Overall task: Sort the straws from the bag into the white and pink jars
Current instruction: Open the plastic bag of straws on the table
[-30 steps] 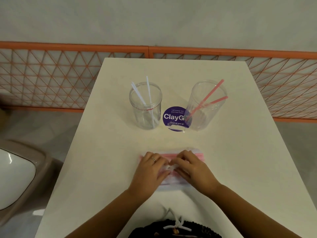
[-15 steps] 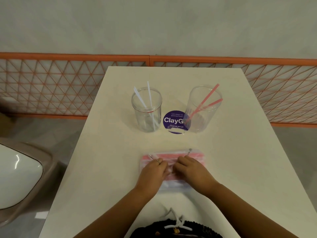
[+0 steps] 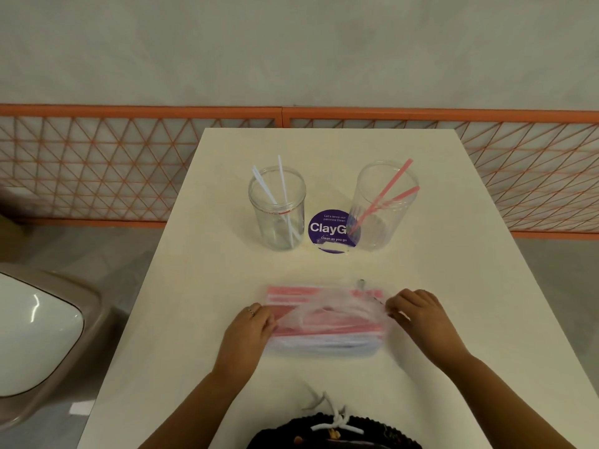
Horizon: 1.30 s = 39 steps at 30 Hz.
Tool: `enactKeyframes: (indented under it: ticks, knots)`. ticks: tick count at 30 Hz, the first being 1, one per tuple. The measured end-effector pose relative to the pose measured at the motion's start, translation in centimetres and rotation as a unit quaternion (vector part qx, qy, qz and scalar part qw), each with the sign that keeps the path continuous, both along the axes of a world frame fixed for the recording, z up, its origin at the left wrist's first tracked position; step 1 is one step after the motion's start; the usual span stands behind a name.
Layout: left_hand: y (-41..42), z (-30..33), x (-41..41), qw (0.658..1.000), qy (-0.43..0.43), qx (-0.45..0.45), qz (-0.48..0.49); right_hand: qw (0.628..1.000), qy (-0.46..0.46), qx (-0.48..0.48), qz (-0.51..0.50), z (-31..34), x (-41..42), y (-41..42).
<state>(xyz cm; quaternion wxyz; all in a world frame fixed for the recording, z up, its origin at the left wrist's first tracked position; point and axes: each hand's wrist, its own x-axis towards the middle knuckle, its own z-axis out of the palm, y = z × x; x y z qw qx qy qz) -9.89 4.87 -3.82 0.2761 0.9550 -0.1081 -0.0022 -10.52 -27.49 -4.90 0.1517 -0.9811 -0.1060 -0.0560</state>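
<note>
Zip bag (image 3: 324, 322) of straws: thin, limp, slippery; pinched at opposite edges by left hand (image 3: 248, 332) and right hand (image 3: 418, 314); best held by edges.

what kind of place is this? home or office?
Likely an office pantry or shared break area, not a home: the purple sticker on the table reads "Let's keep our pantries clean", and an orange lattice railing backs the table.

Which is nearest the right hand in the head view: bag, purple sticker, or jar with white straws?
1. Bag: held by the right hand.
2. Purple sticker: beyond, centre.
3. Jar with white straws: far left.
</note>
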Motion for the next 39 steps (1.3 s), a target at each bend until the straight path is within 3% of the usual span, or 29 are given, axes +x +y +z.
enactKeyframes:
  ticks: [3,7,12,16,20,24,27,29,30,32,35,37,39]
  knots:
    - [0.2,0.0,0.2,1.000,-0.014,0.001,-0.011,0.999,-0.008,0.026,-0.022,0.7,-0.2,0.3]
    - [-1.9,0.7,0.4,0.998,-0.016,0.011,-0.064,0.991,-0.049,0.102,0.071,3.7,-0.2,4.2]
    - [-5.1,1.3,1.3,0.998,-0.002,-0.014,-0.068,0.986,0.059,0.014,0.156,2.2,-0.2,7.8]
    - [-3.3,0.7,2.6,0.985,-0.113,0.056,-0.121,0.989,0.057,-0.049,0.128,2.1,-0.1,5.5]
    - [0.2,-0.1,2.5,0.947,-0.208,0.201,-0.137,0.989,0.032,-0.107,0.102,2.8,-0.6,2.4]
    - [2.6,-0.6,1.7,0.957,-0.154,0.217,-0.110,0.991,0.056,-0.118,0.027,2.4,-0.9,0.4]
    - [3.4,-0.3,0.6,0.984,-0.023,0.158,-0.077,0.977,0.186,-0.099,0.016,3.3,-0.8,-0.4]
    - [3.2,0.1,0.3,0.994,0.009,0.098,-0.044,0.950,0.290,-0.110,0.020,4.5,-0.5,-0.8]
    - [2.8,0.8,0.3,0.996,0.005,0.079,-0.030,0.950,0.295,-0.101,0.030,5.1,-0.2,-0.7]
    - [1.8,2.2,0.6,0.988,-0.108,0.107,-0.033,0.982,0.177,-0.055,0.039,6.4,0.6,0.4]
    - [-1.0,4.1,1.0,0.953,-0.266,0.107,-0.097,0.995,0.033,0.064,0.071,7.5,1.7,3.8]
    - [-3.1,4.2,1.4,0.942,-0.253,0.088,-0.204,0.988,0.075,0.049,0.124,7.1,2.0,6.2]
    - [-4.6,3.2,1.8,0.930,-0.171,0.139,-0.296,0.979,0.127,-0.014,0.159,5.4,1.6,7.9]
